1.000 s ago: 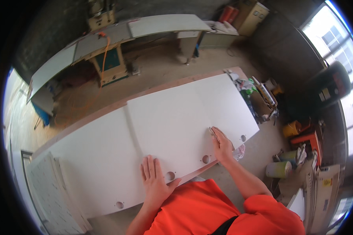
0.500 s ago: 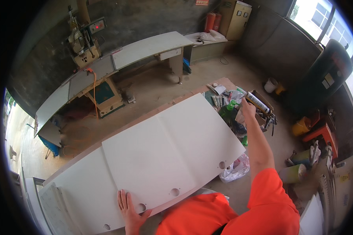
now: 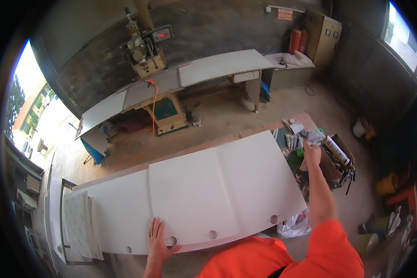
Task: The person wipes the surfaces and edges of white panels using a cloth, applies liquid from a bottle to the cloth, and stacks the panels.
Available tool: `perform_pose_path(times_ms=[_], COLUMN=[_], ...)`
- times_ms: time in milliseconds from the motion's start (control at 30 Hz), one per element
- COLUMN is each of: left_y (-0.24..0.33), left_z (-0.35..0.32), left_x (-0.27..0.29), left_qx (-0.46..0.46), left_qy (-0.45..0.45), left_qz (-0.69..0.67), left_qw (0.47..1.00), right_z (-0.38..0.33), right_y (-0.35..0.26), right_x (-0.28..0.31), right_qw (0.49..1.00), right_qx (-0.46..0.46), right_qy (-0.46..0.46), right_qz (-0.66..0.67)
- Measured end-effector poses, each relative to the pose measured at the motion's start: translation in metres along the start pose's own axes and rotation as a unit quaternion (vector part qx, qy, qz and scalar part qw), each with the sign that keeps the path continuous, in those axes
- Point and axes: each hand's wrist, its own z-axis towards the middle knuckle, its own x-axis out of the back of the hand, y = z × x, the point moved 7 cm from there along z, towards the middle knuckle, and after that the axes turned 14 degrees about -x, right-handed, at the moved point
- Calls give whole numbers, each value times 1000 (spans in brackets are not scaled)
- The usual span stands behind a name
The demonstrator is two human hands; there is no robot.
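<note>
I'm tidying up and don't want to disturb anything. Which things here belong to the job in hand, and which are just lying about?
Likely the job's:
white panels, under the left hand
tubes and green bottle, near the right hand (its grip is unclear)

Likely just lying about:
plastic bag
yellow bucket
white bucket

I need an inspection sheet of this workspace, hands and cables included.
Surface: reddish-brown table, mostly covered.
Work pieces: white panels, round holes along near edge.
Clutter: cartridge, cardboard box, tubes at right end; plastic bag nearby.
Hands: left hand spread on panels beside a hole; right hand among clutter, grip unclear.
Cables: orange cord hanging from rear bench; dark loop on floor.
Surroundings: machine at rear wall; red cylinders beside beige cabinet.
</note>
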Motion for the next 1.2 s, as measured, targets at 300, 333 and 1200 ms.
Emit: perform_pose_path(times_ms=[300, 333, 1200], left_y=[2, 3, -1], left_z=[6, 3, -5], left_x=[5, 8, 11], left_qx=[1, 6, -19], left_qy=[25, 15, 13], left_qz=[-14, -6, -30], left_qw=[1000, 1000, 999], right_z=[77, 68, -455], right_y=[52, 57, -17], right_x=[-37, -43, -113], right_qw=[935, 908, 693], right_qx=[-136, -163, 630], right_qy=[-122, -161, -259], right_qz=[304, 352, -235])
